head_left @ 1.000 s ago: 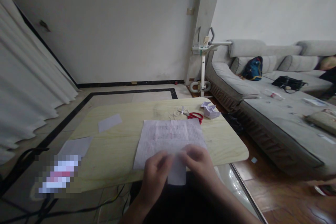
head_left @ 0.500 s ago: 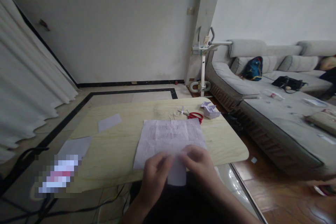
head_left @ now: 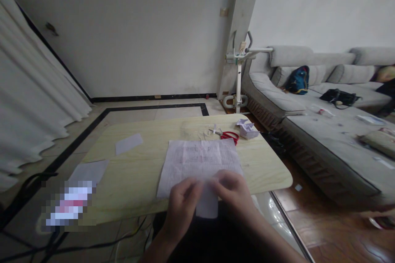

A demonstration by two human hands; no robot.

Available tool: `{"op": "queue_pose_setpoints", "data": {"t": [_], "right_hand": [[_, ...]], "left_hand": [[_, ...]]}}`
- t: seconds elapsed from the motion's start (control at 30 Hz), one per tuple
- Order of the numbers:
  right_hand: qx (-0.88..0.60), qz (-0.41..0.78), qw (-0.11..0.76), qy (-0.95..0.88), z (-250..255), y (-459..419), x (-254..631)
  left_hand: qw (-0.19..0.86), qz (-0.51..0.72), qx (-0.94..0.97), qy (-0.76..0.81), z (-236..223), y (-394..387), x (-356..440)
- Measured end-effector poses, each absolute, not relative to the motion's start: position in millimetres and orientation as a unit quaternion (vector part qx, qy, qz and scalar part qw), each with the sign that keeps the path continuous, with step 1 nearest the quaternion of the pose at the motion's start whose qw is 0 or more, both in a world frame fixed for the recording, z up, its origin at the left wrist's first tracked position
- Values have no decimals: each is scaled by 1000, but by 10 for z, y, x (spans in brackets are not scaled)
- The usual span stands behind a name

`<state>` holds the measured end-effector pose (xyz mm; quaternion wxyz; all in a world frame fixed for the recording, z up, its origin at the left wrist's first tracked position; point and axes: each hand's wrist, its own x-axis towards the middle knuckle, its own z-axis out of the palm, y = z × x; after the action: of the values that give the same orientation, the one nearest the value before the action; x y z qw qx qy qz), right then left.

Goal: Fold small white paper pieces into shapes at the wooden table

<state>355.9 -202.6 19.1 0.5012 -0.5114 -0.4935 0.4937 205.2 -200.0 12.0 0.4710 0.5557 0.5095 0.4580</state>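
Observation:
Both my left hand and my right hand are closed, pinching the top of a small white piece of paper between them. The strip hangs down past the table's near edge, over my dark lap. Its upper end is blurred and partly covered by my fingers. Just beyond my hands, a large creased printed sheet lies flat. Red-handled scissors rest past its far right corner, close to some thin string.
A crumpled or folded paper piece is at the pale wooden table's far right. On the left lie a white slip, another white sheet and a pixelated object. A grey sofa stands to the right.
Hardly anything differs. My hands stay in the same place with the paper, whose hanging end has shifted very slightly left.

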Motion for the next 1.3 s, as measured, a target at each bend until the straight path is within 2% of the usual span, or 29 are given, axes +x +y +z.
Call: {"op": "queue_pose_setpoints", "data": {"t": [0.87, 1.3], "right_hand": [[-505, 509, 500, -486, 163, -1972, 3576], [-504, 516, 510, -469, 175, -1991, 3562]], "left_hand": [[476, 497, 504, 522, 220, -1998, 2119], [462, 473, 532, 530, 148, -1979, 2061]]}}
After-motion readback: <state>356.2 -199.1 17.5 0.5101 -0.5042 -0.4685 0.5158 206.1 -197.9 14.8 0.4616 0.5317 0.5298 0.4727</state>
